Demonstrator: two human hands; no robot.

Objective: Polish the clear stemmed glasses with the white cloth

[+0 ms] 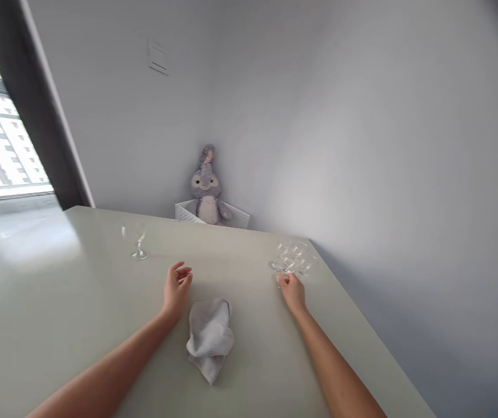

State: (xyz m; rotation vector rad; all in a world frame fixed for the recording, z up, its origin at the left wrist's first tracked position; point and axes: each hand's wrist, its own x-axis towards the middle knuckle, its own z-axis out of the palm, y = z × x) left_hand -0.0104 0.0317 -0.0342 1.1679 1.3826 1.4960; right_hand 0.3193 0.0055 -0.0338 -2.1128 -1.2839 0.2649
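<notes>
My right hand point(293, 292) is at a group of clear stemmed glasses point(295, 255) near the table's right edge. Its thumb and fingers pinch the stem of the nearest glass point(276, 280), just above the foot; the fingers partly hide that stem. My left hand point(178, 288) hovers over or rests on the table with loosely curled fingers apart, holding nothing. Between my forearms lies a crumpled grey cloth point(210, 334). Farther left, a single clear stemmed glass point(139, 253) stands upright by itself.
The pale table point(101, 313) meets a grey wall along its right side. Beyond its far edge, a grey plush rabbit point(208, 191) sits in a white perforated basket point(240, 218). A bright window point(3, 133) with a dark frame is at the left.
</notes>
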